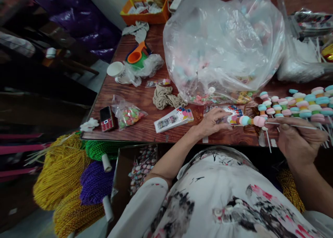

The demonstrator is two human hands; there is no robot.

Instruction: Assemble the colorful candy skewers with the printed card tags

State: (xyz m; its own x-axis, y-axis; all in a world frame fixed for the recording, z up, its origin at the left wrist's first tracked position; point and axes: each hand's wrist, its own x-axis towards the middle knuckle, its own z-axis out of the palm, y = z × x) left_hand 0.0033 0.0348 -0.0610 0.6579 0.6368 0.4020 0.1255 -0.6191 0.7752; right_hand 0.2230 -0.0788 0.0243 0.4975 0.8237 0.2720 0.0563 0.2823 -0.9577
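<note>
My right hand (299, 137) is closed on the white shaft of a macaron stick (259, 121), which lies almost level. Pink, blue and green macaron-shaped pieces are threaded along its left end. At that end, my left hand (214, 122) has its fingers and thumb curled around something small that I cannot make out. Behind the left fingers lies a printed card stack (235, 109), partly covered by the hand. Several more macaron sticks (309, 103) lie in rows past my right hand, their white shafts pointing toward me.
A large clear bag (221, 44) of pastel pieces fills the table's back. Printed cards (173, 119), a cloth (166, 97), a bag of small pieces (128, 115), a red phone (106, 119) and a cup (116, 70) lie leftward. A clear bin (299, 64) stands back right.
</note>
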